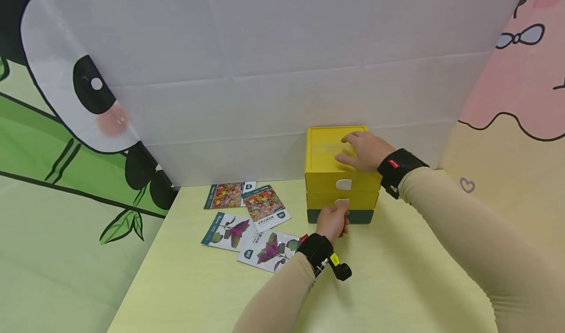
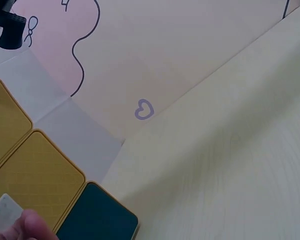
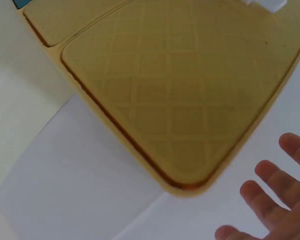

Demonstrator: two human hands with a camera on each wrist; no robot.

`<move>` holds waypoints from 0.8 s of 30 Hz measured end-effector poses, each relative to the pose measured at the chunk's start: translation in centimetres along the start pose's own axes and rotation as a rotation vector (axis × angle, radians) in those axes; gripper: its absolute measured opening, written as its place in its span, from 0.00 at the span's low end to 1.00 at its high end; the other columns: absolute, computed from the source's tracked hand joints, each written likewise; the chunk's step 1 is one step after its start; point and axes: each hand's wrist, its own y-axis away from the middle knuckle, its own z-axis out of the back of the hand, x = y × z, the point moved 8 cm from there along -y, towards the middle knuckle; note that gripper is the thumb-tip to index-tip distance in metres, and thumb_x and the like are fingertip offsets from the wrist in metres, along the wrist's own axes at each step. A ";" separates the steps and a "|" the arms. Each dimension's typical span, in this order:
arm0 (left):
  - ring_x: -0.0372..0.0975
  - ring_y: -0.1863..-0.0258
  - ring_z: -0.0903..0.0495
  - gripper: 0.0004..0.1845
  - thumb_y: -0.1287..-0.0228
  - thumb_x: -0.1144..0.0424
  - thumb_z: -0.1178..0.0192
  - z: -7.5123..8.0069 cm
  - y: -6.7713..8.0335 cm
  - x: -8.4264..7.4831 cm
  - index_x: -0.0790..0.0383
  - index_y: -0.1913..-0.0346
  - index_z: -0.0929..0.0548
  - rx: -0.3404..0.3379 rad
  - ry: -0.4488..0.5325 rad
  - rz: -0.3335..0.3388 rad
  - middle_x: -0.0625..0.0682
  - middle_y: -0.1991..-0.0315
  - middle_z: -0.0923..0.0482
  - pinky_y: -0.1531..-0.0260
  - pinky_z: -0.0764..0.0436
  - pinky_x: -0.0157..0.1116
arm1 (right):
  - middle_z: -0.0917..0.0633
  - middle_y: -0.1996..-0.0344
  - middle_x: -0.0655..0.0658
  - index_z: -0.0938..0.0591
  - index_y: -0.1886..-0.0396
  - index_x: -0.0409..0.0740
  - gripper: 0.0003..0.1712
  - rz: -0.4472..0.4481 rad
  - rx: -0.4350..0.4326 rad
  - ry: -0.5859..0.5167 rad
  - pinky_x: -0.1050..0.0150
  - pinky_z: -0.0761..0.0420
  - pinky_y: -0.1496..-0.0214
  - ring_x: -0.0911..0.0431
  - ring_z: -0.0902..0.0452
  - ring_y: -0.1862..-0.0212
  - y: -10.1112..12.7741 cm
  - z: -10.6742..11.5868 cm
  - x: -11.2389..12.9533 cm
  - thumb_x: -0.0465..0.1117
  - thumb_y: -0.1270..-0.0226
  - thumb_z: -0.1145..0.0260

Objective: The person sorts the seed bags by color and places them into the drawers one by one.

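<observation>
A small drawer cabinet (image 1: 328, 181) stands against the back wall, with two yellow drawers stacked over a dark green one (image 2: 101, 215). White tabs stick out of the yellow drawer fronts. My left hand (image 1: 333, 222) pinches the tab (image 2: 6, 212) of the middle drawer between thumb and curled finger; that drawer front lies level with its neighbours. Over the cabinet's yellow top (image 1: 324, 151) is my right hand (image 1: 365, 150), fingers spread and relaxed, holding nothing. In the right wrist view its fingers (image 3: 270, 209) show beside the corner of the upper drawer.
Left of the cabinet lie several flat packets: two with orange flower pictures (image 1: 266, 206) behind, two with purple flowers (image 1: 269, 249) in front, overlapping. The pale yellow table (image 1: 388, 284) meets a white wall cloth (image 1: 265, 102) at the back, with printed cartoon cloths at both sides.
</observation>
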 end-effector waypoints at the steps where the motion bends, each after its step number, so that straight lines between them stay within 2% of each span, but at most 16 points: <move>1: 0.39 0.86 0.32 0.25 0.31 0.44 0.47 0.0 0.0 0.2 0.66 0.59 0.18 -0.007 0.001 0.012 0.49 0.81 0.29 0.84 0.32 0.31 | 0.31 0.36 0.32 0.30 0.34 0.38 0.37 -0.021 0.006 0.008 0.40 0.34 0.39 0.36 0.36 0.36 -0.1 -0.1 -0.2 0.60 0.32 0.42; 7: 0.38 0.88 0.32 0.28 0.35 0.40 0.45 0.0 -0.3 0.9 0.67 0.60 0.19 -0.053 0.028 0.061 0.48 0.82 0.28 0.86 0.33 0.30 | 0.42 0.29 0.32 0.38 0.27 0.42 0.44 -0.130 0.051 0.014 0.30 0.49 0.36 0.36 0.50 0.28 -0.6 -1.1 -1.5 0.67 0.32 0.48; 13: 0.38 0.86 0.31 0.33 0.34 0.36 0.50 -0.2 -0.9 1.3 0.67 0.57 0.19 -0.068 0.034 0.082 0.48 0.81 0.27 0.87 0.34 0.31 | 0.46 0.26 0.35 0.42 0.25 0.45 0.47 -0.150 0.065 -0.004 0.28 0.56 0.36 0.36 0.58 0.26 -1.2 -2.7 -2.5 0.71 0.33 0.54; 18: 0.37 0.86 0.31 0.35 0.35 0.36 0.50 -0.6 -1.3 1.4 0.70 0.57 0.18 -0.087 0.119 0.093 0.49 0.81 0.26 0.87 0.34 0.30 | 0.46 0.26 0.35 0.44 0.24 0.46 0.53 -0.149 0.074 -0.019 0.29 0.55 0.36 0.37 0.58 0.26 -1.4 -4.1 -3.6 0.77 0.37 0.59; 24: 0.37 0.86 0.31 0.34 0.35 0.38 0.47 -0.9 -1.9 1.6 0.72 0.58 0.18 -0.087 0.211 0.078 0.49 0.81 0.27 0.87 0.35 0.30 | 0.46 0.27 0.34 0.43 0.25 0.45 0.52 -0.115 0.053 -0.026 0.37 0.52 0.31 0.37 0.57 0.27 -1.4 -4.6 -3.7 0.76 0.36 0.58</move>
